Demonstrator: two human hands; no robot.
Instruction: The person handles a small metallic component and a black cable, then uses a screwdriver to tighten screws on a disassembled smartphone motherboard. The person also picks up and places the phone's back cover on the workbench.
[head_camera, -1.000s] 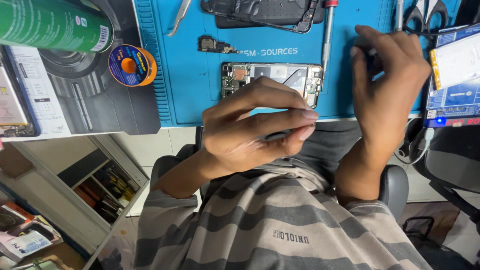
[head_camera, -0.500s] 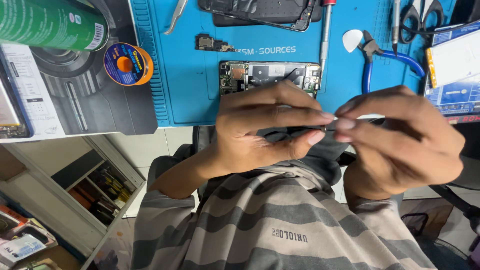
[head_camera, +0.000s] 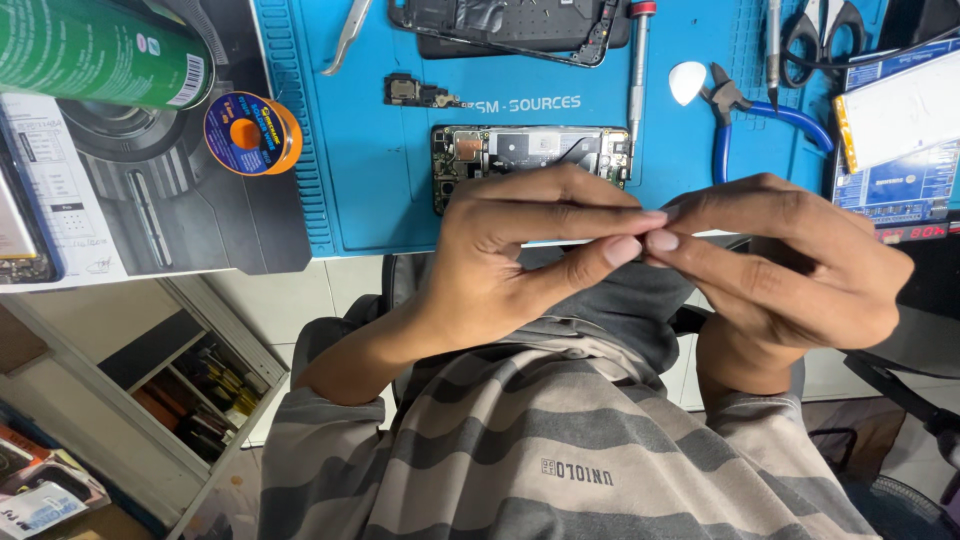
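My right hand (head_camera: 790, 265) has come off the mat and met my left hand (head_camera: 520, 250) before my chest, fingertips of both pinching one thin dark strip (head_camera: 590, 243), so work moves from opened phone (head_camera: 530, 155) to this part.

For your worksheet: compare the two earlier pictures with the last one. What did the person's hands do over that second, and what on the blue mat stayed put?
The right hand came down from the mat's far edge near the blue-handled pliers to meet the left hand. Their fingertips now pinch together at one small item, too hidden to identify. The left hand barely moved. The opened phone, solder spool and blue mat lie as before.
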